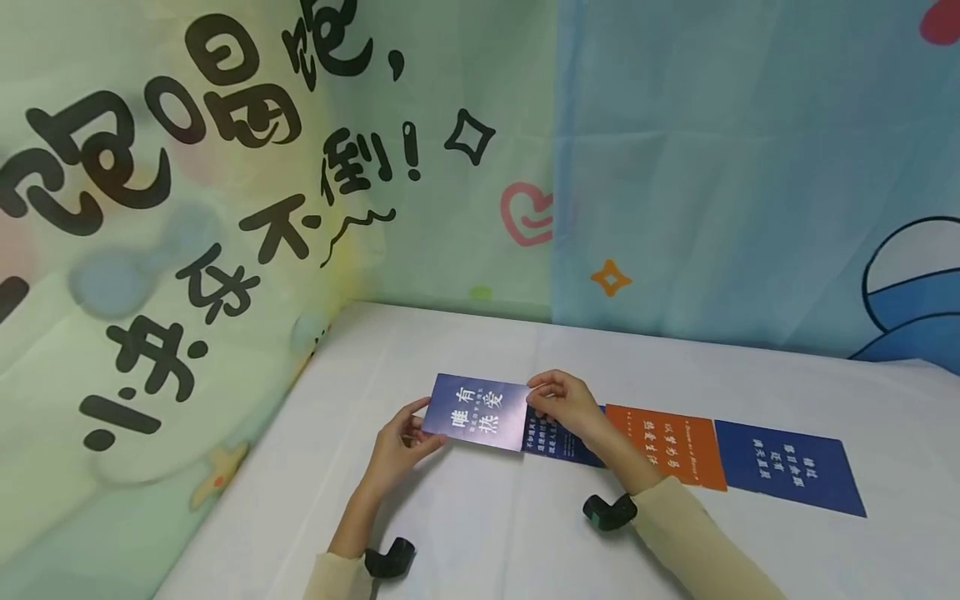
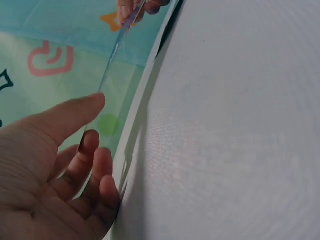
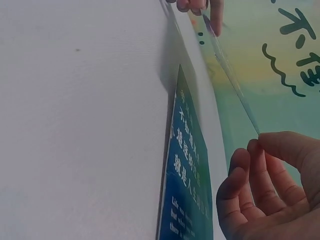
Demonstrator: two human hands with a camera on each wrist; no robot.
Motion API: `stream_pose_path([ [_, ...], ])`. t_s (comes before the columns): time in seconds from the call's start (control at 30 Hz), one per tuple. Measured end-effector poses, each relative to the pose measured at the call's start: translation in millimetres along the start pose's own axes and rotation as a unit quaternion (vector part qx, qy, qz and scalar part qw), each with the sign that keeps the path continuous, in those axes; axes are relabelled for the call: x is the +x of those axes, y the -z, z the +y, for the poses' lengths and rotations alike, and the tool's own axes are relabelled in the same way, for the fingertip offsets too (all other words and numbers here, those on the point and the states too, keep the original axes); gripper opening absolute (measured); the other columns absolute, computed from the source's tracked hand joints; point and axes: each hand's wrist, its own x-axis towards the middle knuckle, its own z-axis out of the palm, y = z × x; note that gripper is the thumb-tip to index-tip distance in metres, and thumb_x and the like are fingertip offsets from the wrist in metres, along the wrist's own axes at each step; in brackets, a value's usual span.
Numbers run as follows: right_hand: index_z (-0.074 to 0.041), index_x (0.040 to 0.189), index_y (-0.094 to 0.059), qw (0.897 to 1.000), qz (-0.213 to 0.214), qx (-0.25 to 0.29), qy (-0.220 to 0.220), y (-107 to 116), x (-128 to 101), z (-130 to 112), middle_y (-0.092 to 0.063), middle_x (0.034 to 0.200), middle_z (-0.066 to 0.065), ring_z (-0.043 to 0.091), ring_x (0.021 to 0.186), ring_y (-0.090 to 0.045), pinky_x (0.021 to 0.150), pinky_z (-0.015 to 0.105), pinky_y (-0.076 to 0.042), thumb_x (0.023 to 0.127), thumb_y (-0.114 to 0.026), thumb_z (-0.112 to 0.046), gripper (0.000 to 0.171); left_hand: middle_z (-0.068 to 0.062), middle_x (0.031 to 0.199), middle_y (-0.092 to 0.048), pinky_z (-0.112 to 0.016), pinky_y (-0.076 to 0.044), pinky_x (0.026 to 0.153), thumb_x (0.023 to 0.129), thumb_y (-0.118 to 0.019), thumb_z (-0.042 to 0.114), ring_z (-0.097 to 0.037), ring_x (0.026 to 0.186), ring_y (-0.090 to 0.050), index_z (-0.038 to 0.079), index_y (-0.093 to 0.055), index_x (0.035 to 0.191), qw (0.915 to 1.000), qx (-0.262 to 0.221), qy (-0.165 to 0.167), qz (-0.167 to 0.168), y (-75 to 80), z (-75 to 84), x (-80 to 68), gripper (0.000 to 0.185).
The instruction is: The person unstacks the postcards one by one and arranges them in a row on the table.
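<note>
A purple-blue postcard (image 1: 476, 412) with white lettering is held level above the table between both hands. My left hand (image 1: 401, 442) pinches its left edge between thumb and fingers. At the opposite edge my right hand (image 1: 566, 402) pinches the card the same way. Both wrist views show the card (image 3: 232, 80) nearly edge-on, raised off the white surface. Below its right end lies a dark blue postcard (image 1: 558, 437), partly covered by the right hand and the raised card. The right wrist view shows this dark blue card (image 3: 187, 165) flat on the table.
An orange postcard (image 1: 675, 446) and a blue postcard (image 1: 787, 467) continue the row to the right on the white table (image 1: 480, 517). Printed cloth backdrops (image 1: 712, 167) rise behind and at the left. A black wrist camera (image 1: 609, 512) sits on the right wrist.
</note>
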Motion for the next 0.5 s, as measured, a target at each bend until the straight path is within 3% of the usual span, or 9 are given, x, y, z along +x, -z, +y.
stream_pose_path([
  [0.5, 0.003, 0.113, -0.061, 1.000, 0.021, -0.014, 0.010, -18.3, 16.3, -3.6, -0.063, 0.100, 0.016, 0.019, 0.072, -0.055, 0.060, 0.024, -0.048, 0.090, -0.066, -0.008, 0.025, -0.014, 0.100, -0.056, -0.021, -0.047, 0.067, 0.078, -0.081, 0.006, -0.017, 0.077, -0.057, -0.002, -0.058, 0.129, 0.9951, 0.077, 0.013, 0.060, 3.7, -1.5, 0.9, 0.056],
])
